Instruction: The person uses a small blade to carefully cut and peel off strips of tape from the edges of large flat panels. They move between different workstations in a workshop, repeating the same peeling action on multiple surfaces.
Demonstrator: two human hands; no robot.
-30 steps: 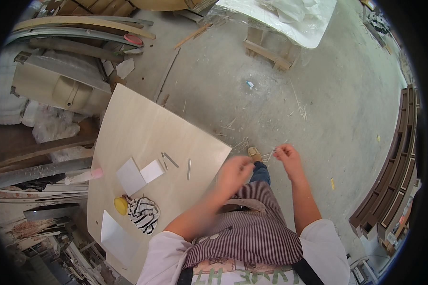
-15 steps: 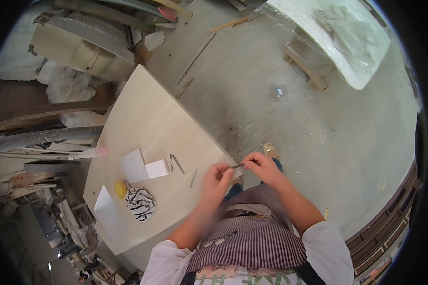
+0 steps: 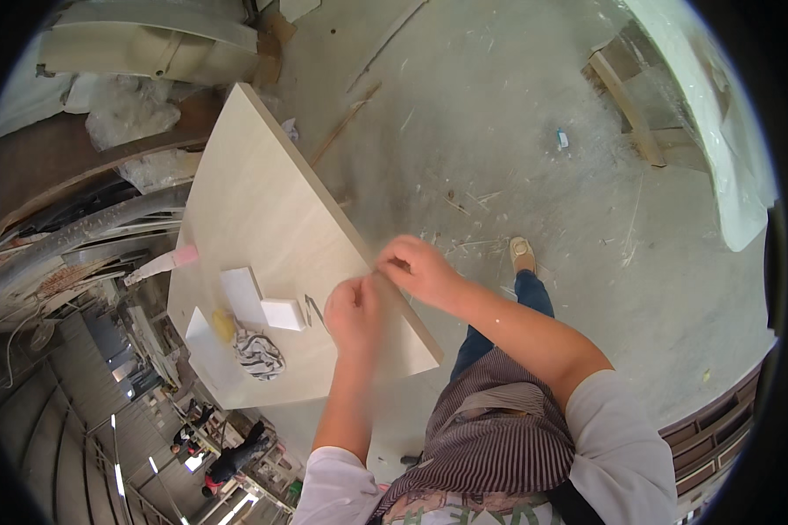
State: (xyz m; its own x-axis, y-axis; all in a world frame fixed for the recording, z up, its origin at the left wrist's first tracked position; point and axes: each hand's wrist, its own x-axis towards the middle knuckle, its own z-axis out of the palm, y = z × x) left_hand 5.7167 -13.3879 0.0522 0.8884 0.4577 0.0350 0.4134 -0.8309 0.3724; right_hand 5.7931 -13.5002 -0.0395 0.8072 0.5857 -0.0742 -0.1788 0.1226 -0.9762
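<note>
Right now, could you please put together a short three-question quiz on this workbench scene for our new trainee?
1. True or false: the left hand and right hand are close together at the edge of the pale wooden board.
2. Which lies nearest the white block? A) striped rag B) pink-tipped tube C) shoe
3. Fill in: the shoe stands on the ___ floor.

Key: 1 true; 2 A; 3 concrete.

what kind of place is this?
Likely a woodworking or furniture workshop: a pale wooden board serves as the worktop, curved wooden parts are stacked nearby, and the concrete floor is strewn with wood slivers.
</note>
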